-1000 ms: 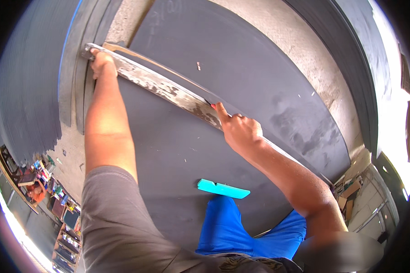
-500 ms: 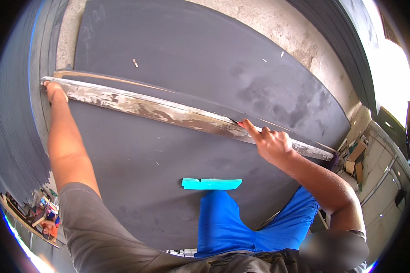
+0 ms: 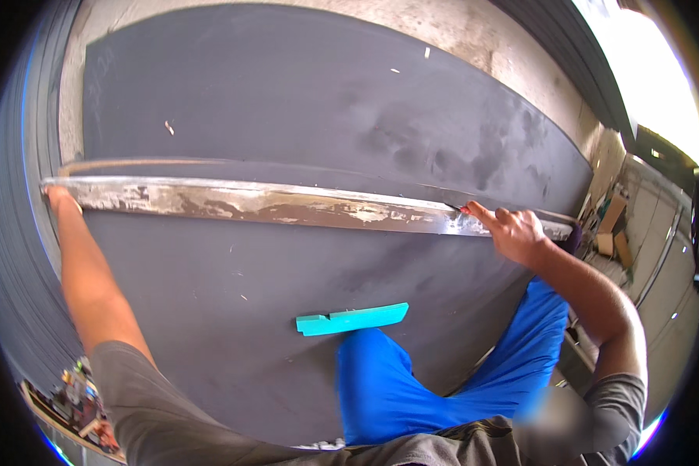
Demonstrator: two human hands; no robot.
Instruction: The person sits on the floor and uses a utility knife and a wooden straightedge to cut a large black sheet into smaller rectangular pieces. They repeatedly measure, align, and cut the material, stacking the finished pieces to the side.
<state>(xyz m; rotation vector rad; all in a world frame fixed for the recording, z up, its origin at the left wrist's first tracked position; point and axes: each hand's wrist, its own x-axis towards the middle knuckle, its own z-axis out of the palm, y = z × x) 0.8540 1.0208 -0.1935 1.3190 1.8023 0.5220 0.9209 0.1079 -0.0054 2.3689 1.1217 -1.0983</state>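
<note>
A long worn metal straightedge point(image 3: 287, 208), patched brown and white, lies across a large dark grey sheet point(image 3: 303, 101). At its left end my left hand point(image 3: 60, 197) grips it, the fingers partly hidden behind the end. Toward the right end my right hand point(image 3: 517, 234) is closed around a small knife point(image 3: 455, 207). Only the knife's dark tip and a bit of red show; the rest is inside the hand. The tip is at the straightedge's far edge. In front of my knee, a flat turquoise strip point(image 3: 353, 319) with a notched edge rests on the sheet.
Stacked dark sheets point(image 3: 15, 202) rise at the left. A thin brown strip point(image 3: 140, 164) shows just beyond the straightedge. Small scraps point(image 3: 169, 127) are scattered on the sheet. Cardboard pieces point(image 3: 612, 217) lie on the right. My blue-trousered leg point(image 3: 373, 380) kneels on the sheet.
My right hand has slid rightward along the straightedge with the knife. The view has turned a little, so the straightedge looks more level. My left hand still holds the same end.
</note>
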